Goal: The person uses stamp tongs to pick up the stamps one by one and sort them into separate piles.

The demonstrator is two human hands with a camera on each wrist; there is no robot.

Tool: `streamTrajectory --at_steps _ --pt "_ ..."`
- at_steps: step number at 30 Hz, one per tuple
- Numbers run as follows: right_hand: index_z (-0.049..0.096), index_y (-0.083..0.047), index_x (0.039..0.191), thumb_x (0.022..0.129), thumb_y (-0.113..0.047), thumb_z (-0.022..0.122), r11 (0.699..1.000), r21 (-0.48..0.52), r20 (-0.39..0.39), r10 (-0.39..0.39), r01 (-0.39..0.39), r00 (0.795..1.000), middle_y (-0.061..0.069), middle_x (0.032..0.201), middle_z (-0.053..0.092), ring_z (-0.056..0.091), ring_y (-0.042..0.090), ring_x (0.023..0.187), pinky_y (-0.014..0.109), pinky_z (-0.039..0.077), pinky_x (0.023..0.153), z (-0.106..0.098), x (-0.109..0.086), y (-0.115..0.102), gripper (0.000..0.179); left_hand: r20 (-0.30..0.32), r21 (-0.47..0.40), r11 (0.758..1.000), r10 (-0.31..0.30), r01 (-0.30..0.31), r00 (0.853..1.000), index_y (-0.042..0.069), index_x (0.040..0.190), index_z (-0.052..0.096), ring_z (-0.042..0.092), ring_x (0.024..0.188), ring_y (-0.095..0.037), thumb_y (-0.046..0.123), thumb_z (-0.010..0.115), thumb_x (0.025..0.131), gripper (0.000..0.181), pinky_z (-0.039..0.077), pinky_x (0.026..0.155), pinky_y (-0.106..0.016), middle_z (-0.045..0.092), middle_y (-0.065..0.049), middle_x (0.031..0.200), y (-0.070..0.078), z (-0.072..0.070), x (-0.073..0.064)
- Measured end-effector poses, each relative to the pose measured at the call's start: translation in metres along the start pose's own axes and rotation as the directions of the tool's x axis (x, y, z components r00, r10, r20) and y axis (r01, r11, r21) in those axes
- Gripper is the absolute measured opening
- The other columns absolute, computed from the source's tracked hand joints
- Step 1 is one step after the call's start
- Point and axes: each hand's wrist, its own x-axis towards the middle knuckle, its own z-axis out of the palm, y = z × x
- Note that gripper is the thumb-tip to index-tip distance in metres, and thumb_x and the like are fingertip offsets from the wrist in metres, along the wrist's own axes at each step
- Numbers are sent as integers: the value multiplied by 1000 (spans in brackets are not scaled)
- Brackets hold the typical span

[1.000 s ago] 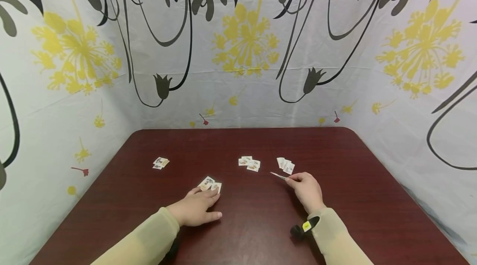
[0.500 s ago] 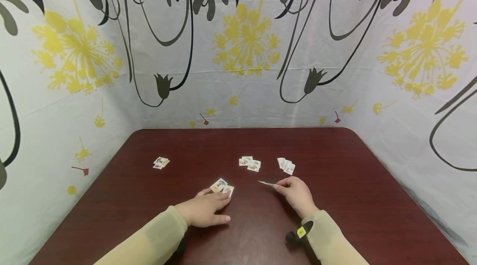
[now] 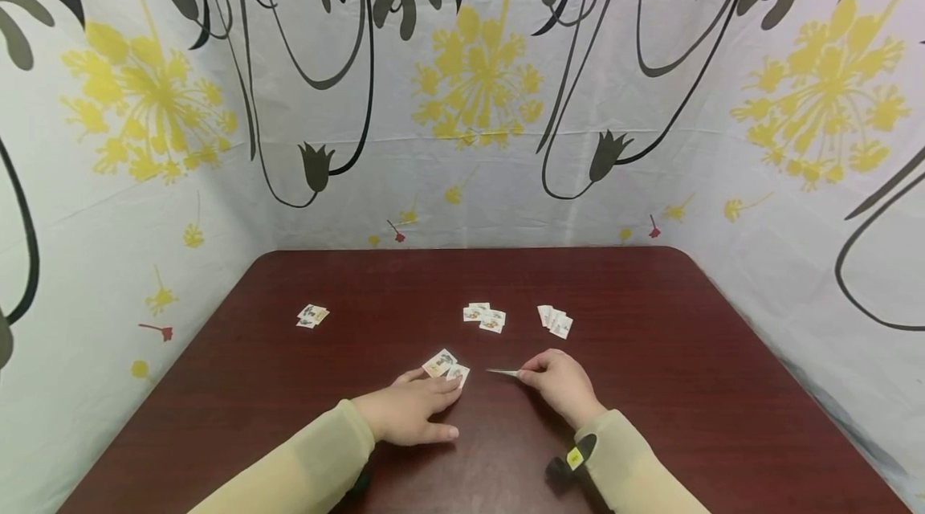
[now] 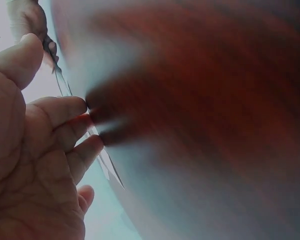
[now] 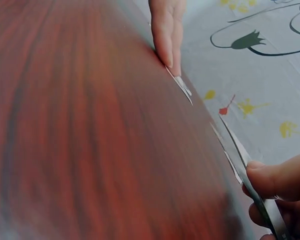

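Note:
Two small white printed cards lie overlapping near the middle of the table. My left hand rests its outstretched fingertips on them, covering their near edge. To their right, my right hand pinches slim, pointed metal tweezers between thumb and fingers. The tip points left towards the cards, apart from them. In the right wrist view the tweezers slant up and away from the thumb; nothing shows between their tips. The left wrist view has the fingers straight, touching the cards edge-on.
Farther back on the dark red table lie three groups of overlapping cards: one at the left, one in the middle, one at the right. Patterned white cloth encloses the table's back and sides.
My left hand has slid to the right, carrying the two cards along under its fingers. The right hand has moved left and nearer to me with the tweezers, closing the distance.

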Motion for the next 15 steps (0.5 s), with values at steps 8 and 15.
streamTrajectory --at_steps 8,15 --pt "73 -21 74 78 -22 77 999 -43 13 -12 13 1000 -7 79 59 53 11 73 33 43 71 1 -1 -2 6 7 27 1000 7 -8 1000 12 145 44 28 142 -12 57 48 95 68 19 114 -47 34 0 153 11 0 5" --pt "72 -21 73 78 -23 78 998 -50 15 -25 26 1000 -8 77 58 53 11 72 33 43 69 3 -1 -2 8 -17 57 998 31 -30 999 12 145 45 29 141 -11 58 48 94 68 21 113 -47 36 0 152 16 3 11"
